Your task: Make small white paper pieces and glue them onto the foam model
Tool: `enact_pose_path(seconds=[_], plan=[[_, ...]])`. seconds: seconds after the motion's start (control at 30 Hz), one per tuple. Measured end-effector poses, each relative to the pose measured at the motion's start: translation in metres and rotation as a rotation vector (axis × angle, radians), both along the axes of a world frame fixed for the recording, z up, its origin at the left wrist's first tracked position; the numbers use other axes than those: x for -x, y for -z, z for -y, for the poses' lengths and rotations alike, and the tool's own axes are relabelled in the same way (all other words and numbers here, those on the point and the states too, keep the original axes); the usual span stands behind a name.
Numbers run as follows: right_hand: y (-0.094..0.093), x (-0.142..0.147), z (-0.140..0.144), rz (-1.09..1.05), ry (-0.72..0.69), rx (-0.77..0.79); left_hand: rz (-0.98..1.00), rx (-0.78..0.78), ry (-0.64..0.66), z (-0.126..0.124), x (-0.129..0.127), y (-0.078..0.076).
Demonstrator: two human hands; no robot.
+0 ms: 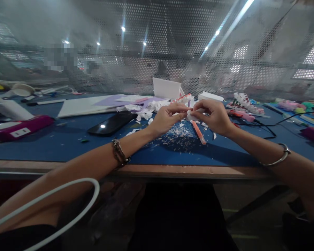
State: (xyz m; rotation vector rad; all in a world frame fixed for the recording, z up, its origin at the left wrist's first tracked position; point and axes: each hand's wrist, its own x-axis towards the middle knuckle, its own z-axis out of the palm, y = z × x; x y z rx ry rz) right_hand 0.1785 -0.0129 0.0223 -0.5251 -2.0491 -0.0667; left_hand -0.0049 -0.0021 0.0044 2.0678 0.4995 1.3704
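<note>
Here the left hand (168, 116) and right hand (213, 115) are meeting fingertip to fingertip above the blue table (68, 146), both pinching a small white paper piece (191, 115). Forearms are angling inward over white scraps (179, 134), just above an orange pen (198, 132).

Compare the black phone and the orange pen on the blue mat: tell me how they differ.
The black phone is broad, flat and glossy, catching a light's reflection; the orange pen is thin, stick-like and matte. The phone lies left of the left hand, apart from it; the pen lies just below the right hand, among white paper scraps. Both lie flat on the blue mat, untouched by either hand.
</note>
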Motion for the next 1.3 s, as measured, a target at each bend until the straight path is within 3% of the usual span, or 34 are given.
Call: enact_pose_path(seconds=[0.2,0.37,0.7,0.83,1.03,1.3], plan=[[0.001,0.001,0.004,-0.022,0.024,-0.061,-0.045,-0.014,0.006,0.008,-0.001,-0.005],[0.002,0.002,0.005,-0.038,-0.027,-0.019,-0.052,-0.021,0.064,0.013,0.0,-0.01],[-0.003,-0.001,0.007,0.011,-0.126,0.03,-0.031,0.14,-0.059,0.006,0.003,-0.01],[-0.009,-0.005,0.01,0.126,-0.131,-0.086,-0.026,0.152,-0.075,0.002,0.004,-0.007],[-0.013,-0.01,0.008,0.24,-0.089,-0.305,0.018,0.209,0.004,0.001,0.002,-0.005],[-0.012,-0.014,0.007,0.342,-0.045,-0.323,0.035,0.251,0.067,0.001,0.003,-0.004]])
